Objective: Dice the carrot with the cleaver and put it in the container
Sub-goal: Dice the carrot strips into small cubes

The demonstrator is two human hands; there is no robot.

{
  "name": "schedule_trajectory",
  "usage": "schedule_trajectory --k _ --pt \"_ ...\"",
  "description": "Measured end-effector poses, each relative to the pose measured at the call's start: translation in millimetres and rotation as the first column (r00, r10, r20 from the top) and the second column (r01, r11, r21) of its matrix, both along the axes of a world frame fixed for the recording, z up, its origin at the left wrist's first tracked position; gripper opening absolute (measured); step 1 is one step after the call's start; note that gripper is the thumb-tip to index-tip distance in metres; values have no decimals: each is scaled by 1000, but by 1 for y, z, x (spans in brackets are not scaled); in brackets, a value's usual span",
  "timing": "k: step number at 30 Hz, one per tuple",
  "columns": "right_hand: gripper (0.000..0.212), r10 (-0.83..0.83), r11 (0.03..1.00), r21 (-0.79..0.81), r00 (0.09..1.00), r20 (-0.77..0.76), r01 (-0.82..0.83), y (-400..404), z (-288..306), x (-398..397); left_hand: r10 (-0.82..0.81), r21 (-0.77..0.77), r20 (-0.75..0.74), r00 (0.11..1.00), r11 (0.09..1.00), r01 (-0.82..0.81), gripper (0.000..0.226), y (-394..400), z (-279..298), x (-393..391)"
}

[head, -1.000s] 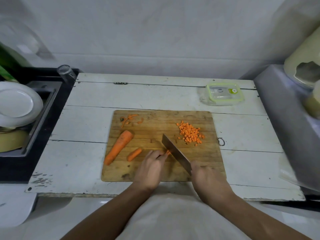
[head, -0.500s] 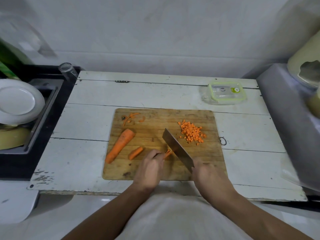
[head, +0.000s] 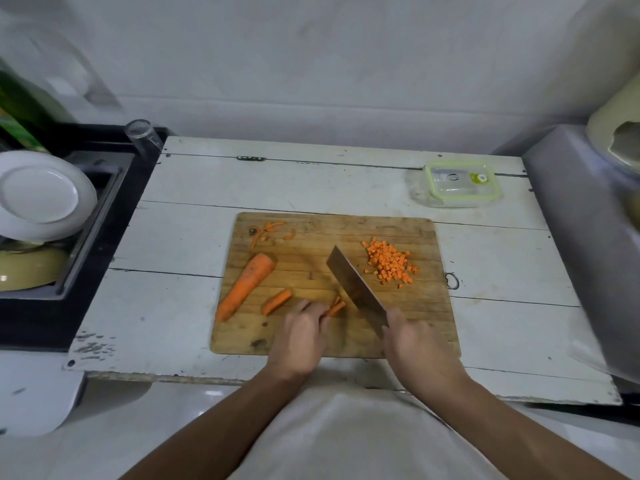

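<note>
On the wooden cutting board (head: 429, 306), my left hand (head: 299, 336) pinches thin carrot sticks (head: 336, 306) at the board's lower middle. My right hand (head: 414, 344) grips the cleaver (head: 355, 287) by its handle, with the blade angled up and to the left just right of the sticks. A large carrot piece (head: 246, 284) lies on the board's left side, and a short carrot piece (head: 276, 301) lies beside it. A pile of diced carrot (head: 389, 263) sits at the board's upper right. The clear container (head: 462, 183) with a green-rimmed lid stands at the table's back right.
Carrot peel scraps (head: 268, 230) lie at the board's top left corner. A sink (head: 86, 216) with a white plate (head: 41, 195) and a bowl is at the left, with a glass (head: 142, 133) at its far corner. A grey appliance (head: 585, 244) stands at the right.
The cleaver has shifted slightly right, away from the carrot sticks, which now show more past my left fingertips. Both hands keep their holds.
</note>
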State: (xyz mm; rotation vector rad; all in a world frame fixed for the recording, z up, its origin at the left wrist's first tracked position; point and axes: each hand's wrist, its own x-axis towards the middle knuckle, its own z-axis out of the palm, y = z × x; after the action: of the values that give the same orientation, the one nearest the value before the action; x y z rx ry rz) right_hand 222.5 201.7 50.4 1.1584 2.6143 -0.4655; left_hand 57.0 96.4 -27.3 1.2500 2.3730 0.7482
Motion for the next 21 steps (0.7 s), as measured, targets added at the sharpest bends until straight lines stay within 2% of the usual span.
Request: schedule_trajectory --k 3,8,11,15,21 --pt "10 40 999 4 998 49 -40 -8 4 10 28 -40 42 999 999 -26 9 3 7 -1" --pt "27 99 995 -7 986 138 -99 -17 -5 1 134 -92 99 986 988 -125 15 13 12 0" --pt "19 54 998 39 996 66 -56 -10 -15 -14 163 -121 126 979 982 -148 18 17 13 0" --pt "15 34 999 25 999 -2 -34 -7 -12 -14 191 -142 136 972 975 -171 24 14 12 3" --pt "16 55 998 17 996 76 -56 -17 3 16 200 -192 113 973 965 -176 21 12 12 5"
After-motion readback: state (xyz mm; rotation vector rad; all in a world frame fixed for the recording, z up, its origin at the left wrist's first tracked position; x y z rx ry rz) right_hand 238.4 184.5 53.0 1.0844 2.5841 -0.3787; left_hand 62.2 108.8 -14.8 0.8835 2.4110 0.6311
